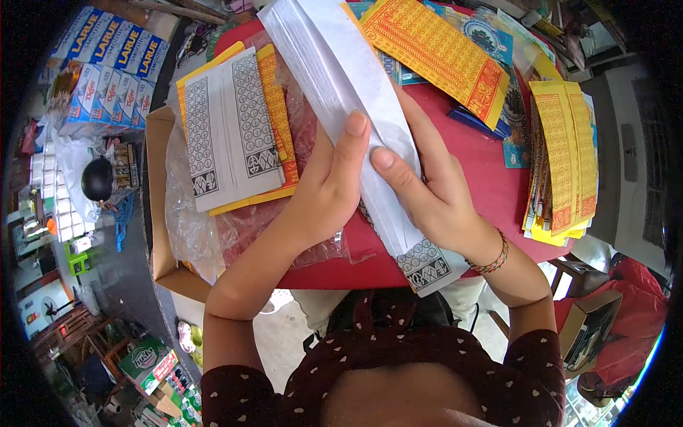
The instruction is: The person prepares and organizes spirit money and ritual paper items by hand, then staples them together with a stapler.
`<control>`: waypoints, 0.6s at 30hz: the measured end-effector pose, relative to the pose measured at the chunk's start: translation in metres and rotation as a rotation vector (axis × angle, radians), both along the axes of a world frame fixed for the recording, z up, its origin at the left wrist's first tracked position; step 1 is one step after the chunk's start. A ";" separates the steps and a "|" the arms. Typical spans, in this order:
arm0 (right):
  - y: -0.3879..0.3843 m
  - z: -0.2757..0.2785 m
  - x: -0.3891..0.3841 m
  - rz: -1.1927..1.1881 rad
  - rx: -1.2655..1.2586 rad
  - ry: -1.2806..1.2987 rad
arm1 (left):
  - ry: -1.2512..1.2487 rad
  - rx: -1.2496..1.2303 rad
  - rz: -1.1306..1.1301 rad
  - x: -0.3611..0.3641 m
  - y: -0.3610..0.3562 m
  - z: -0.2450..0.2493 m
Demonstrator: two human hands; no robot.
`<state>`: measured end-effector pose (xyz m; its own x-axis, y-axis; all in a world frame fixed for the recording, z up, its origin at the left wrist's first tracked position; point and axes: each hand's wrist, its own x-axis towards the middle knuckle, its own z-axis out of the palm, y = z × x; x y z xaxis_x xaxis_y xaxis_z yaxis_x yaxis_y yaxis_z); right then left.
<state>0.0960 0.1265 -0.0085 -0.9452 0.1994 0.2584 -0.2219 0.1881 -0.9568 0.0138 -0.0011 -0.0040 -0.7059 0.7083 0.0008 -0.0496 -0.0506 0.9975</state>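
Observation:
Both my hands are wrapped around a thick bundle of white printed paper, which slants across the front of the red table. My left hand grips its left side, thumb on top. From the right side my right hand holds the same bundle, its thumb pressed near the middle fold. Black patterns show at the bundle's lower end; most fingertips are hidden beneath it. To the left lies a stack of white printed sheets over yellow-and-red printed paper. Beyond the bundle is another yellow-and-red printed stack.
A further pile of yellow printed paper stands at the right edge of the red table. Clear plastic wrap spreads near an open cardboard box on the left. Drink cartons are stacked on the far left.

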 end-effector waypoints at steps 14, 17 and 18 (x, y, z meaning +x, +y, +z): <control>0.007 0.000 -0.003 -0.081 -0.135 0.033 | -0.046 0.020 0.004 0.000 0.001 0.001; 0.011 0.015 -0.004 -0.085 -0.357 0.022 | -0.088 0.007 -0.017 0.001 0.000 0.003; 0.012 0.019 -0.004 -0.060 -0.462 0.042 | -0.100 -0.018 -0.027 0.001 0.000 0.004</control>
<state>0.0925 0.1385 0.0110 -0.9193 0.3563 0.1671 -0.2635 -0.2422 -0.9338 0.0148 -0.0010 0.0002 -0.6827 0.7261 -0.0818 -0.1504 -0.0301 0.9882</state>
